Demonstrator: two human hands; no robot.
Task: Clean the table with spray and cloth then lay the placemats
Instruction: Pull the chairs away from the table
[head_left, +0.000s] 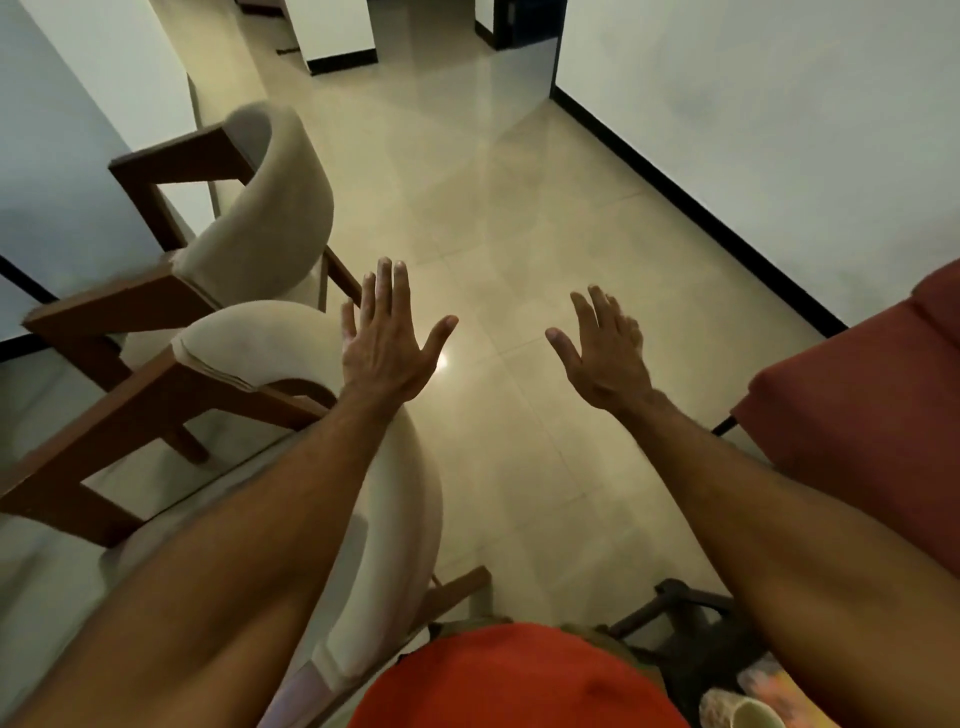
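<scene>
Hands stretch out in front of the person, both held over the floor (519, 218) with their backs to the camera. The left hand (387, 338) sits just left of centre, fingers straight and close together, thumb splayed toward 2 o'clock; its grip is fully open and has nothing in it. The right hand (602, 351) is just right of centre, fingers straight and slightly fanned, thumb pointing toward 10 o'clock; its grip is likewise wide open and holds nothing. The two hands are apart, with bare glossy tile between them.

At 9 o'clock stand three cream padded chairs with brown wooden frames: the far chair (270, 197) near the white wall, the middle chair (249, 343) just beside it, and the near chair (405, 519) partly under the left forearm. At 3 o'clock is the corner of a red sofa (852, 415). At 6 o'clock an orange shirt (498, 680) fills the lower edge, and at 5 o'clock a dark stool (675, 618) stands by a pale cup (748, 714).

Spray, cloth, placemats and tabletop cannot be made out in this view.
</scene>
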